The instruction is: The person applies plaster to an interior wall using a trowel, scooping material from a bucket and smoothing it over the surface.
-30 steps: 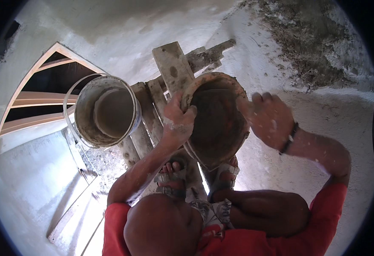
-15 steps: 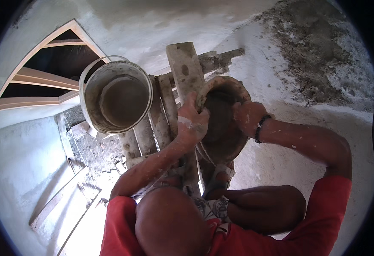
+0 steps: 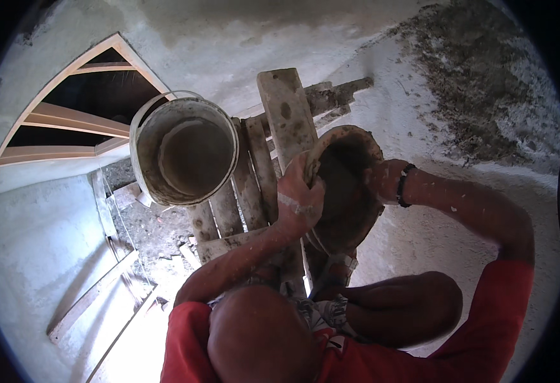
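Observation:
A mud-coloured bucket (image 3: 370, 142), crusted with mortar, leans tilted in front of my legs with its mouth open upward. My left hand (image 3: 300, 196) is closed round its left rim, fingers over the edge and a pale smear across the back of the hand. Wearing a dark bracelet, my right hand (image 3: 387, 182) reaches over the opposite side into the mouth. Its fingertips are hidden inside, so whether they hold anything does not show. Grey-brown mortar (image 3: 339, 195) coats the inside. To the left stands a second, pale bucket (image 3: 150, 148), its handle raised and a grey-brown layer at its bottom.
Rough wooden planks (image 3: 286, 108) with gaps between them lie under the buckets. A wooden window frame (image 3: 60, 115) is set in the plastered wall at the left. Rubble (image 3: 155, 223) shows below the planks; dark rough patches (image 3: 478, 83) mark the surface at far right.
The whole view has shifted a little, so things appear further right. My right hand sits slightly closer to the bucket's right wall. My left hand keeps its hold on the rim.

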Demonstrator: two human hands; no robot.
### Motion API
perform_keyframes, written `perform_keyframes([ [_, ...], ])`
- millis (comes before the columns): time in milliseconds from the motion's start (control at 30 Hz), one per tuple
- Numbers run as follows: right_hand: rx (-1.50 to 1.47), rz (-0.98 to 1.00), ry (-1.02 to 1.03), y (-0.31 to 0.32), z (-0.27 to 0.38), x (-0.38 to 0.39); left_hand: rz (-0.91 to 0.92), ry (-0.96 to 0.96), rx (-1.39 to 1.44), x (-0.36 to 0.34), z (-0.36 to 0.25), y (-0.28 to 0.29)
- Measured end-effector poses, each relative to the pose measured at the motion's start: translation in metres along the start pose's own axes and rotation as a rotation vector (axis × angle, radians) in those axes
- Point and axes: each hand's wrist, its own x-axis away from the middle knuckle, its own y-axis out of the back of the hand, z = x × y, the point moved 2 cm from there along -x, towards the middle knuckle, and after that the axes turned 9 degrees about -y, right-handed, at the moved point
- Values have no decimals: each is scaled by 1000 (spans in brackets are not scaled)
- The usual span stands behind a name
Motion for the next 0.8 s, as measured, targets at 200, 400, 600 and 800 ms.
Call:
perform_keyframes([
  [200, -35, 164, 50, -3, -11, -14, 67, 84, 25, 1, 1, 4],
  [400, -184, 401, 46, -20, -22, -26, 90, 137, 57, 4, 0, 3],
  [600, -712, 565, -2, -12, -26, -7, 40, 77, -106, 8, -3, 0],
  [800, -1057, 715, 30, -34, -23, 7, 36, 142, -73, 12, 7, 1],
])
